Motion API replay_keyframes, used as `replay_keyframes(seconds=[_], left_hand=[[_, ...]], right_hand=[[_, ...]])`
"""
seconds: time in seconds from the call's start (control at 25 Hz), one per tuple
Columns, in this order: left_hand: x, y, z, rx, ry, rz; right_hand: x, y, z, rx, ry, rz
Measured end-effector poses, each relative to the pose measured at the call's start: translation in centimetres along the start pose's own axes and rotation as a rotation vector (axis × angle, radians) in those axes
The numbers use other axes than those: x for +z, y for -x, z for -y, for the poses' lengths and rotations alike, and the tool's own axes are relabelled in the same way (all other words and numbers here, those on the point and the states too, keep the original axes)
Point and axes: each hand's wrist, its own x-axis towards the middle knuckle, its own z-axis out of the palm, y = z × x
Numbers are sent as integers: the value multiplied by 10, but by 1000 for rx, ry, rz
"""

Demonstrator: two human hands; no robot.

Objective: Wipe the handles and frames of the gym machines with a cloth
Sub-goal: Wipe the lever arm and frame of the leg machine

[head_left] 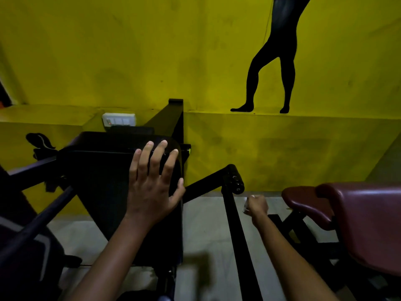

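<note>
**Bracing the pad, cloth at the frame bar**

Our left hand (152, 181) lies flat on the black back pad (112, 183) of the machine, fingers spread wide and thumb hooked over its right edge — it steadies us and holds nothing. Our right hand (257, 206) is curled into a fist round a small pale cloth (246, 208), of which only a scrap shows at the knuckles. The fist sits just beside the black frame bar (235, 231) that runs down from the round black handle (234, 179); whether the cloth already touches the bar we cannot tell.

We judge the step in hand to be wiping this bar and its handle. To do it well, we should open the cloth enough to wrap part of the bar rather than dab with a wad, then draw it along the length in one steady stroke, turning the wrist so the underside gets covered too. The handle's end cap and bolt heads likely trap grime — they call for a twist of the cloth round the cylinder. The left hand can keep its brace on the pad so the machine does not swing. The maroon seat pad (351, 218) to the right stands close, so the elbow wants watching.
</note>
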Motion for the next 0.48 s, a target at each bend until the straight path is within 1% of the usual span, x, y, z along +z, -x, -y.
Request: replay_keyframes(seconds=[0.08,0.24,0.32,0.48], left_hand=[[6,0,-1,-10,-15,-28],[13,-1,-2,-28,-36,-69],[15,-1,-2,-31,-41,-83],[17,-1,-4,-45,-37,-99]], right_hand=[[11,-12,-3,150,-158,118],[28,-21,-5,302,-437,447],[32,-24,-6,328,-495,486],[25,-19,-12,299,-417,543]])
